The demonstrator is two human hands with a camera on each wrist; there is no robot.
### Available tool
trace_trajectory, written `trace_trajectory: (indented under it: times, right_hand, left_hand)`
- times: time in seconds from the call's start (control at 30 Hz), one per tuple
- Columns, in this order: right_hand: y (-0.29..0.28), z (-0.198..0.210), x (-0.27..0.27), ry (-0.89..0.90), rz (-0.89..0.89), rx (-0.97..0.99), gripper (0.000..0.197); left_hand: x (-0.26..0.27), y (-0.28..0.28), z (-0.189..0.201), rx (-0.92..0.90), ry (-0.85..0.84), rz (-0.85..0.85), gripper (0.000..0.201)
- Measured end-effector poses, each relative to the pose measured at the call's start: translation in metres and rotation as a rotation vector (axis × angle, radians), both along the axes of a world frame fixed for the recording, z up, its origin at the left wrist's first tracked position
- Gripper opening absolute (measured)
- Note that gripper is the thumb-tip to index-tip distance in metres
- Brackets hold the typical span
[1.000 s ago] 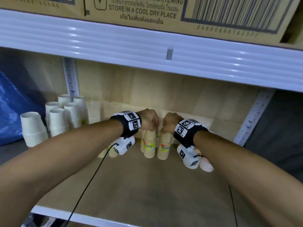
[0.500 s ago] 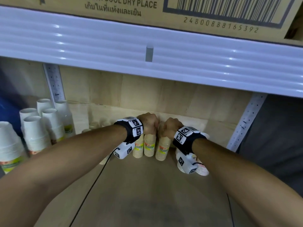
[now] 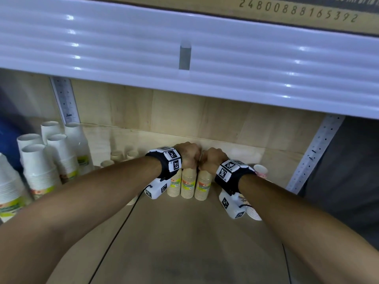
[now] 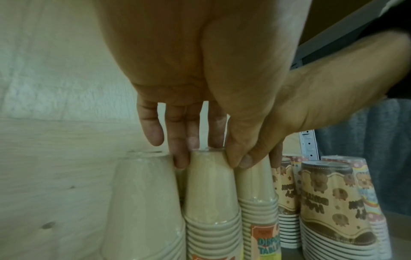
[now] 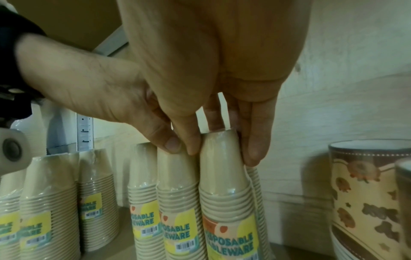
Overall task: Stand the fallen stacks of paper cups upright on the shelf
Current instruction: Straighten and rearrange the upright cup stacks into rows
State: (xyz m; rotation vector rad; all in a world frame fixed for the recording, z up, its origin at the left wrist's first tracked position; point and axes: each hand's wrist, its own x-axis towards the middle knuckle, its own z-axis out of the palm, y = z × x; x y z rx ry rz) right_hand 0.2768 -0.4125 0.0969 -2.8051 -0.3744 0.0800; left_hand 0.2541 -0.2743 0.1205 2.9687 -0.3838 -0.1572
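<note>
Three tan plastic-wrapped paper cup stacks stand upright, side by side, at the back of the wooden shelf (image 3: 184, 232). My left hand (image 3: 189, 158) (image 4: 210, 158) pinches the top of the middle stack (image 3: 188, 184) (image 4: 211, 190) between thumb and fingers. Right beside it, my right hand (image 3: 211, 160) (image 5: 222, 151) grips the top of the right stack (image 3: 203, 186) (image 5: 224, 176) the same way. The third tan stack (image 3: 174, 185) stands free at the left, partly behind my left wrist. The two hands almost touch.
Tall white cup stacks (image 3: 41, 171) stand at the left, with more tan stacks (image 5: 48, 202) between them and my hands. Patterned cup stacks (image 3: 260, 171) (image 4: 329, 193) (image 5: 367, 193) stand at the right. The white upper shelf edge (image 3: 184, 58) hangs low overhead.
Both hands have carried their stacks a little farther back on the shelf, up against the third tan stack. The head view has drifted to the right.
</note>
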Motion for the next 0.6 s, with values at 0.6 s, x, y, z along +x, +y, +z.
trace_trajectory:
  times: [0.6]
  right_hand:
    - [0.033,0.054,-0.005,-0.173,0.073,-0.054,0.031]
  left_hand:
    - [-0.017,0.059,0.043,-0.039,-0.165,0.130,0.036]
